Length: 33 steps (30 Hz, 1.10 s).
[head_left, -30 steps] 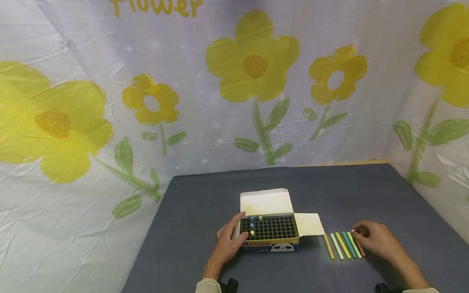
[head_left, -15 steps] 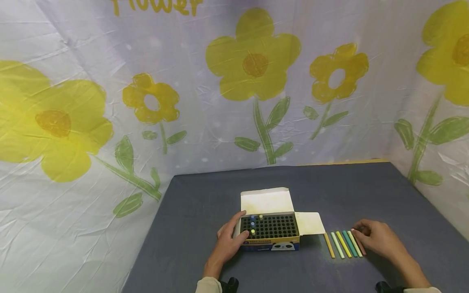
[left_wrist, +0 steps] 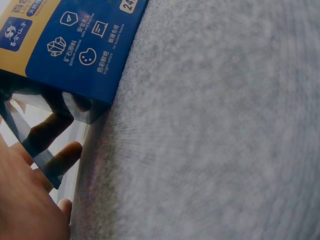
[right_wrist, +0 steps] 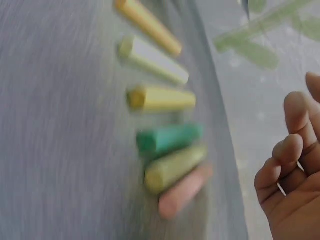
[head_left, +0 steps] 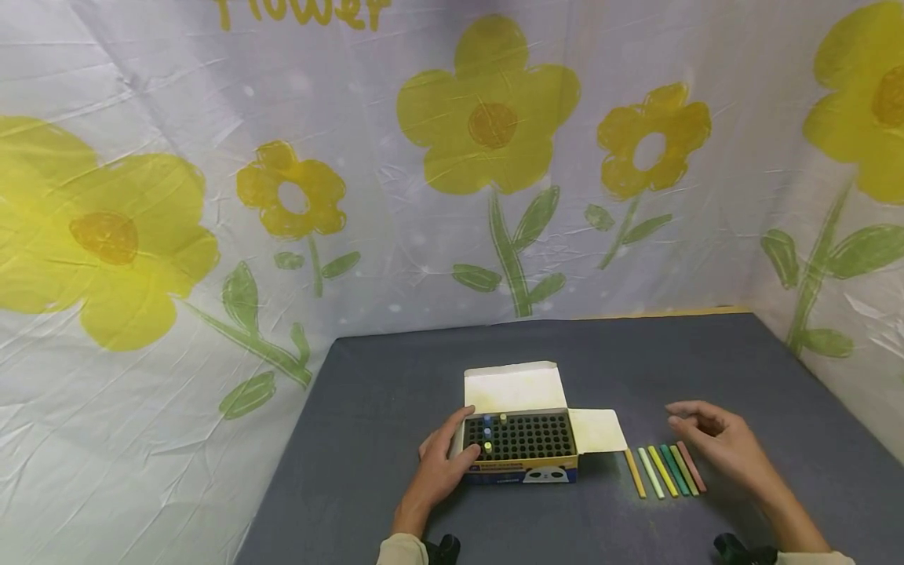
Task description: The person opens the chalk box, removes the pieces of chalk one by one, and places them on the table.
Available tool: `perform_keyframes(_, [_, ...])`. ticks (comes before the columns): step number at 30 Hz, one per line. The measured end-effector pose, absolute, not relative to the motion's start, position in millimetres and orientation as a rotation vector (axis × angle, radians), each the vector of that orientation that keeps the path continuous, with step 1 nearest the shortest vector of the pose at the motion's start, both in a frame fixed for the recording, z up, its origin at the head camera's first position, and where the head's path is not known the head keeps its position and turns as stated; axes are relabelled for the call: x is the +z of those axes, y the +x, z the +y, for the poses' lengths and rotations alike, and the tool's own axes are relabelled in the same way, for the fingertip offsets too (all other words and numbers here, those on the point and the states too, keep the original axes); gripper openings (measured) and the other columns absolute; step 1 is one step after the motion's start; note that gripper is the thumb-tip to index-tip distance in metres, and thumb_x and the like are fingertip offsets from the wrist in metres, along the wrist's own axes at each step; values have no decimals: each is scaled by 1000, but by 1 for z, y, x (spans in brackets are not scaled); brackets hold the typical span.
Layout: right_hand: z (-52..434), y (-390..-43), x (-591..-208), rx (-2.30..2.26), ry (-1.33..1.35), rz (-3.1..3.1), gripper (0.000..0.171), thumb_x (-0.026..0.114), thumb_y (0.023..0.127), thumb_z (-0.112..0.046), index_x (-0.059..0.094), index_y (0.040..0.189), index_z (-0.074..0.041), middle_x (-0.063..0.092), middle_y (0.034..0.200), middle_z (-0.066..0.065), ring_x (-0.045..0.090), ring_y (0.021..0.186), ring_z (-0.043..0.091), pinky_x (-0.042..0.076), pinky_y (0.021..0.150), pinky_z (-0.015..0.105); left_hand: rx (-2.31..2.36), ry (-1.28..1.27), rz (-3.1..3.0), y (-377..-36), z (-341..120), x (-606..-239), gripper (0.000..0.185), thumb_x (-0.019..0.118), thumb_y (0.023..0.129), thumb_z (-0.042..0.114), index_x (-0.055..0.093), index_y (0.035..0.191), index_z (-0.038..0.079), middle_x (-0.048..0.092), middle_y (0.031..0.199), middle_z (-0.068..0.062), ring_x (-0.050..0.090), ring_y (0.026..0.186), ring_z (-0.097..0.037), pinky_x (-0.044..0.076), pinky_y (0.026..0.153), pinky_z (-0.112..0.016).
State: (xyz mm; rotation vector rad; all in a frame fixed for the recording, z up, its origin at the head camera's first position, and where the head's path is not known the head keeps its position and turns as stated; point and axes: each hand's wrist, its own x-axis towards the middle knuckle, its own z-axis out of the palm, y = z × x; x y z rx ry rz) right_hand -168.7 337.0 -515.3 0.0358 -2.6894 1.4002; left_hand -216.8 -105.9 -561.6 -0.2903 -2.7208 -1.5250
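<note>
While the left hand (head_left: pixel 439 464) steadies the box (head_left: pixel 521 447), the right hand (head_left: pixel 713 443) hovers loosely curled and empty above the chalks (head_left: pixel 664 471), one of which it should pinch next.

The worktop (head_left: pixel 395 377) has a grey cloth surface. On it, near the middle, stands an open chalk box (head_left: pixel 521 451) with its flaps spread out. To the right of the box, six chalk sticks (head_left: pixel 664 471) lie side by side in a row.
</note>
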Motion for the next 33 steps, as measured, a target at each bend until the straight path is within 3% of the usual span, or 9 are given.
perform_keyframes(4, [321, -171, -510, 1523, 71, -2617, 43, 60, 103, -31, 60, 136, -4, 72, 98, 7, 68, 95, 8, 54, 80, 28, -1516, -286, -2733, -219, -107, -562, 60, 65, 92, 37, 44, 146, 54, 50, 154, 4, 30, 144, -40, 31, 103, -69])
perform_keyframes(12, [281, -180, -506, 1722, 218, -2427, 35, 61, 103, -20, 62, 131, 1, 72, 100, 3, 67, 100, 8, 50, 87, 18, -1532, -271, -2750, -220, -108, -563, 60, 65, 92, 38, 44, 145, 55, 50, 153, 5, 32, 143, -39, 29, 104, -68])
perform_keyframes(20, [242, -190, -499, 1829, 396, -2261, 25, 62, 101, -8, 65, 123, 2, 71, 93, 7, 68, 89, 16, 53, 78, 28, -1531, -273, -2746, -220, -107, -564, 60, 65, 92, 37, 44, 145, 55, 51, 152, 6, 32, 143, -40, 28, 104, -69])
perform_keyframes(25, [220, -195, -498, 1882, 440, -2254, 27, 64, 99, -10, 65, 122, 4, 70, 92, 6, 64, 80, 20, 49, 70, 30, -1530, -277, -2741, -221, -107, -563, 60, 65, 92, 37, 45, 145, 55, 51, 152, 7, 32, 143, -39, 28, 105, -69])
perform_keyframes(33, [188, -201, -499, 1871, 533, -2293, 28, 67, 98, -11, 65, 121, 6, 69, 92, 17, 64, 75, 23, 52, 69, 30, -1516, -272, -2746, -219, -107, -561, 61, 65, 92, 37, 44, 146, 54, 52, 151, 6, 34, 141, -38, 31, 101, -67])
